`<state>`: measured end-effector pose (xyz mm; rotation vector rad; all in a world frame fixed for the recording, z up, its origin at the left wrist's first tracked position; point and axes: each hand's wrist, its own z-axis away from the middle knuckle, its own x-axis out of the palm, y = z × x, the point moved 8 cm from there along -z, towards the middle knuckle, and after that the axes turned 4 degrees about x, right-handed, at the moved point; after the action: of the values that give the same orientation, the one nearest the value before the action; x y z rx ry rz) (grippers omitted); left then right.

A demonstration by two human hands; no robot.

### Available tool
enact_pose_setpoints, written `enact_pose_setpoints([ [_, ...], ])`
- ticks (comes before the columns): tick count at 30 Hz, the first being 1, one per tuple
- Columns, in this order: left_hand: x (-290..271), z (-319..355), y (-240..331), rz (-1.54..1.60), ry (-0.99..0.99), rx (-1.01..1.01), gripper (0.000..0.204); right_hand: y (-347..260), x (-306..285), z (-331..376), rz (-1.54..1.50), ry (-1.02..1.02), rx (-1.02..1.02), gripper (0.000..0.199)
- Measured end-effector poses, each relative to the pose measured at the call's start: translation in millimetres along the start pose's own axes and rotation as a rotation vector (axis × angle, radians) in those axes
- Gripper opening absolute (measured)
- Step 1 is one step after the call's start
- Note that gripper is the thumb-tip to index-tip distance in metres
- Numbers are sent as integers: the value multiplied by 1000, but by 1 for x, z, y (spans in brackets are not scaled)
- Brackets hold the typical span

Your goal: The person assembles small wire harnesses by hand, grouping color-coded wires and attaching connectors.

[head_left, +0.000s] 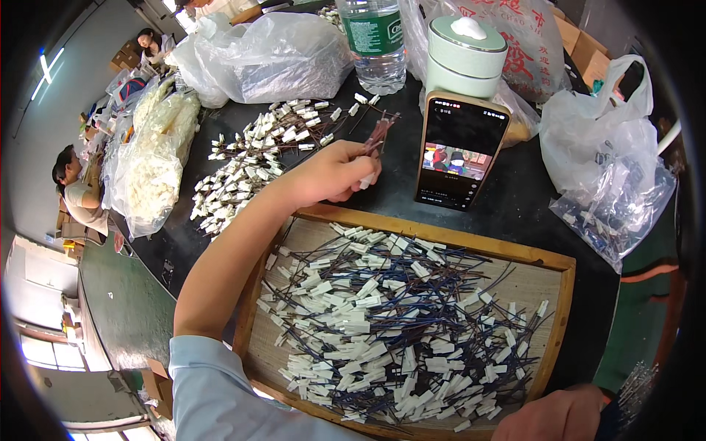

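Wires (376, 136), a small reddish-brown bundle, stick up and to the right out of the left hand (334, 175), just above the tray's far rim. The fingers (365, 181) of that hand are curled closed around the bundle's lower end, and a white connector shows at the fingertips. The hand hovers over the dark desk (515, 213), between a loose pile of white connectors (257, 151) on its left and a phone (462, 151) on its right.

The phone leans upright against a pale green lidded container (465, 55), its screen lit with a picture. A clear water bottle (375, 44) stands just left of the container.

Nearer the person lies a wooden tray (562, 309), heaped with dark blue wires ending in white connectors (382, 331). The right hand (555, 417) rests at the tray's near right corner, touching its rim; only its back shows at the picture's lower edge, so I cannot tell whether its fingers are open or closed, or whether it holds anything.

Clear plastic bags sit around the desk: one with small parts at the right (614, 176), crumpled ones at the far left (257, 55), and bags of white pieces along the left edge (154, 162). Two other people sit at a desk far off to the left.
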<state>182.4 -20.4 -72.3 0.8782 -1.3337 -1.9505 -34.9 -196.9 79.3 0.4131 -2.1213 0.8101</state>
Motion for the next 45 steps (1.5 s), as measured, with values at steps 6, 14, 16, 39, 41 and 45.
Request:
enact_pose_setpoints([
  [6,-20,27,0,306,-3,24,19,-5,-9,4,51,117,-72,23],
  [14,-27,40,-3,608,-35,75,18,-6,-2,7,76,52,-152,26],
  [16,-29,43,-3,663,-26,86,17,-3,-3,8,64,43,-272,26],
  [39,-54,14,35,-218,229,131,20,40,-144,50,374,879,400,28],
  [41,-81,2,59,-1069,346,528,20,44,-142,50,350,889,407,26],
  [45,-80,-32,77,-1434,233,663,23,42,-145,57,382,966,477,19],
])
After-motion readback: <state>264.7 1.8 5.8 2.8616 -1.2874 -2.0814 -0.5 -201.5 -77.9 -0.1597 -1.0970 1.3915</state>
